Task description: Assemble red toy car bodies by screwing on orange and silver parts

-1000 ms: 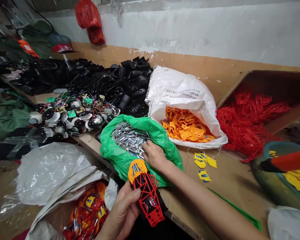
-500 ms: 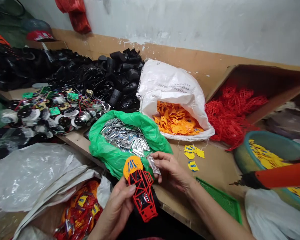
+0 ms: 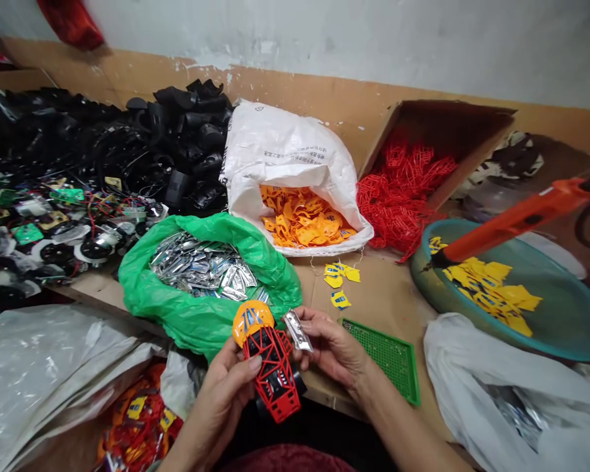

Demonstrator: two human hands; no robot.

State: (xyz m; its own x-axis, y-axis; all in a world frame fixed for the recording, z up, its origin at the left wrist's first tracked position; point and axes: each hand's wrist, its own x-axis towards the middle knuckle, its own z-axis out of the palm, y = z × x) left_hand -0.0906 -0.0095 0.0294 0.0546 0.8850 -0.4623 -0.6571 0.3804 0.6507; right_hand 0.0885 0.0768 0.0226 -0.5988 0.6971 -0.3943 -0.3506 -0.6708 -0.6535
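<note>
My left hand [image 3: 231, 380] is closed around a toy car [image 3: 271, 367] with an orange hood, a red lattice frame and black wheels. Its thumb lies on the frame. Pinched in the fingers of my right hand [image 3: 327, 344] is a shiny silver plastic part [image 3: 298, 330], close beside the car's right side; whether the two touch I cannot tell. Just beyond both hands lies a green plastic bag [image 3: 147, 288], open at the top, with many similar silver parts [image 3: 201, 262] inside.
A white sack [image 3: 285, 141] holds orange parts. Red frames [image 3: 398, 190] spill from a cardboard box. Yellow pieces fill part of a teal basin [image 3: 570, 328], with an orange power screwdriver [image 3: 516, 226] above it. A green tray [image 3: 383, 357] lies right. Wired black parts [image 3: 98, 242] crowd the left.
My view has swung to the right, bringing more of the basin and screwdriver in. The silver part has turned in my right hand and shows more of its shiny face. Both holds continue.
</note>
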